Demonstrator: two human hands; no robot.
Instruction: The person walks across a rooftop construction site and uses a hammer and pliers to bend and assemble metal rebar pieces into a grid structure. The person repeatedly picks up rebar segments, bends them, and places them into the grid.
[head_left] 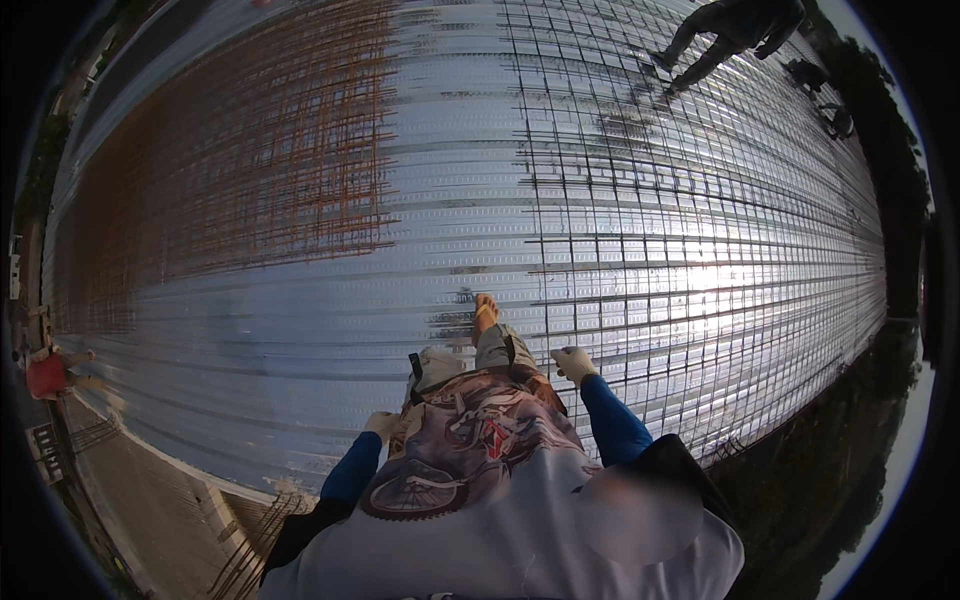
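Observation:
My right hand (573, 365), in a pale glove, hangs at my right side with its fingers curled closed. Whatever it may hold is hidden. Below it spreads a dark rebar mesh (625, 285), apart from the hand as far as I can see. Close to my left hip is my left hand (380, 425), also pale-gloved; its fingers are too small and partly hidden to read. My foot (486, 312), in a sandal with a yellowish strap, is planted on the ribbed metal decking (455, 200) between the two areas of bars.
Rusty rebar mesh (300, 150) covers the decking at the far left. A person in dark clothes (735, 30) stands on the mesh at the far right, with others beyond. A person in red (47, 377) is by the left edge. Bar ends (255, 540) stick out at the lower left.

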